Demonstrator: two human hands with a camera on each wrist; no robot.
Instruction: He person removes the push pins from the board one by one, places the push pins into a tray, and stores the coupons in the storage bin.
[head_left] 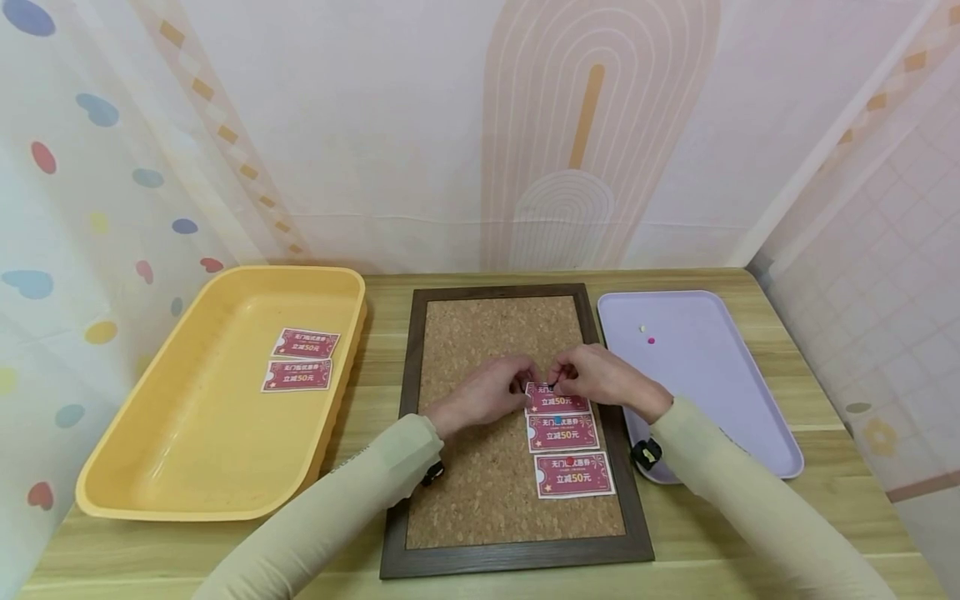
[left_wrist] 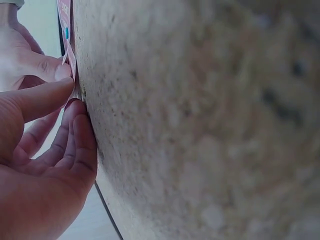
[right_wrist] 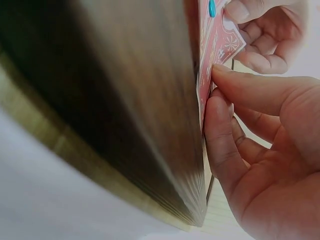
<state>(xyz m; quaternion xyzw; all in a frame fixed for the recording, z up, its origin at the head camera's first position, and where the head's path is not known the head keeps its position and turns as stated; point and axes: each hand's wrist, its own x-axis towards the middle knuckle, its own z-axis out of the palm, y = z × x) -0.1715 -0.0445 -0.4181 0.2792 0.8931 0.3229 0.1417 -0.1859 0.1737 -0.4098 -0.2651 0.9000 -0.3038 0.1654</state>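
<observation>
Three red paper coupons with white and yellow print form a column on the right of the cork board [head_left: 480, 492]. My left hand [head_left: 487, 392] pinches the top coupon [head_left: 558, 403] at its upper left corner. At that coupon's upper edge, my right hand [head_left: 600, 375] brings thumb and index finger together on the paper; any pin between them is hidden. A blue pushpin [head_left: 557, 421] sits at the top of the middle coupon [head_left: 562, 437], a red pushpin [head_left: 570, 461] at the top of the bottom coupon [head_left: 574, 479]. The right wrist view shows the top coupon [right_wrist: 231, 42] tilted off the cork.
A dark wooden frame [head_left: 517, 553] borders the board. On the left, a yellow tray [head_left: 217, 433] contains two more coupons [head_left: 300, 360]. The lilac tray [head_left: 705, 375] on the right holds a pink pushpin [head_left: 652, 341] and a pale one [head_left: 642, 328]. A patterned curtain [head_left: 390, 167] hangs behind.
</observation>
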